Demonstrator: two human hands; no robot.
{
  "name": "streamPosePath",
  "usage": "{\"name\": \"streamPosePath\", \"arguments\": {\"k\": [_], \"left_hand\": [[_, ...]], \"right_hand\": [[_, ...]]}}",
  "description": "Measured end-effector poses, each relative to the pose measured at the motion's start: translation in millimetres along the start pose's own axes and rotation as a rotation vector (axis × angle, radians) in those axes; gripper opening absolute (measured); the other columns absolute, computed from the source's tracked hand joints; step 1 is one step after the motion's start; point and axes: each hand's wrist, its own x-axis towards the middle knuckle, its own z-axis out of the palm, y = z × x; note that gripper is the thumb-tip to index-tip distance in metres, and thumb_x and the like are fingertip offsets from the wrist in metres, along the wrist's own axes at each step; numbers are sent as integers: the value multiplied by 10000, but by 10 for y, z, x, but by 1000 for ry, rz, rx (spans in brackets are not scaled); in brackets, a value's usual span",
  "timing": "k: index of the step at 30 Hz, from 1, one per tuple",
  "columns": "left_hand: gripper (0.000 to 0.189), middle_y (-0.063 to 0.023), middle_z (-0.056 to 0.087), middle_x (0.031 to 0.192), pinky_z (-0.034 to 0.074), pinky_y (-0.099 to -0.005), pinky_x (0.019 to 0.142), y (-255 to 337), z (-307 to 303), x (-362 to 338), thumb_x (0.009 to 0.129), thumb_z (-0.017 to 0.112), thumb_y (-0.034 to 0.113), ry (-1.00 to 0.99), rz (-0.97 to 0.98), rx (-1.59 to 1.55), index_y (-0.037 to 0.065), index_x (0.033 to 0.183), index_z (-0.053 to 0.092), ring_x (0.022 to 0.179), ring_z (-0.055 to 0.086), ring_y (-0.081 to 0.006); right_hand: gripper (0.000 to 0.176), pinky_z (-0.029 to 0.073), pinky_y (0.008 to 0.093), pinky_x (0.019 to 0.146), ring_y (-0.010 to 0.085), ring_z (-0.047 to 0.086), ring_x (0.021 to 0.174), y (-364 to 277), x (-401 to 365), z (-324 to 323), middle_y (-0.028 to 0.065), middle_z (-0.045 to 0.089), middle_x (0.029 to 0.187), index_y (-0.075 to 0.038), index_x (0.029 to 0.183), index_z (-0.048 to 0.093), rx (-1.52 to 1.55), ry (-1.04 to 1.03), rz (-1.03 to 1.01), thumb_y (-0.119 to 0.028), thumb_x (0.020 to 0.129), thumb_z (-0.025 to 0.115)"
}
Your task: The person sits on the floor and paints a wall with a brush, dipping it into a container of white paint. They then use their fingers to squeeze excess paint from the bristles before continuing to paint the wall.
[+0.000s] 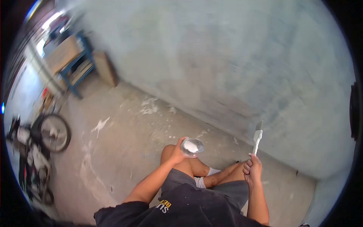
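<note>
Left hand (177, 155) clasps the bowl (198, 147) near a knee (168, 150), right hand (254, 169) the brush (258, 135) by its handle (255, 148). Floor (130, 145) stretches from knee to motorbike (37, 157); the brush's gap to the wall (211, 68) is hard to judge.

- Left hand (177, 153): the fingers under the bowl (199, 143) are mostly hidden by it.
- Right hand (254, 169): its fist covers the near end of the brush (257, 138); the bristles are too small to tell whether they carry paint.
- Shirt (189, 210): cut off at the near edge, its lettering partly lost in folds.
- Far left, the items on the blue table (88, 49) blur together.
- Dark object (354, 111), far right: cut off, unidentifiable.
</note>
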Motion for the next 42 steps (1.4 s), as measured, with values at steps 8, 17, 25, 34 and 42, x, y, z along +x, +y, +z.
{"name": "streamPosePath", "arguments": {"k": [8,17,25,34,42], "left_hand": [[1046,-119,439,1336,473,-368,997,-525,698,-303,521,976,124,-77,3,-247,88,1344,333,1172,530,-250],[1081,-113,520,1248,490,-400,977,-888,691,-327,504,972,70,-127,79,-247,94,1356,306,1158,545,-241],[1044,-101,497,1284,487,-350,982,-409,340,-398,525,943,16,25,50,-226,74,1369,331,1185,526,-228],[1112,-73,485,1303,481,-371,1006,-270,-137,-638,485,904,-62,173,-98,-206,90,1424,329,1202,506,-225],[1074,-56,523,1250,484,-338,975,-272,-331,-479,487,900,-53,127,-14,-129,105,1400,356,1141,542,-206]], "right_hand": [[251,213,212,372,53,288,442,-52,-341,-1483,-67,312,594,-86,1118,546,-26,282,-241,-303,994,566],[434,515,374,636,265,642,662,-1117,-816,-1898,128,661,747,34,1186,620,-1275,606,-512,-314,926,642],[439,494,443,872,416,653,1014,-867,-311,-1130,280,677,1017,26,1194,628,-1398,387,-474,-307,909,643],[462,445,325,562,177,553,605,-473,-148,-638,71,568,669,-73,1353,551,-835,8,-394,-251,935,629],[556,229,210,410,38,314,501,-947,-349,-491,-63,336,627,-194,1503,395,-7,-151,-363,-161,978,573]]}}
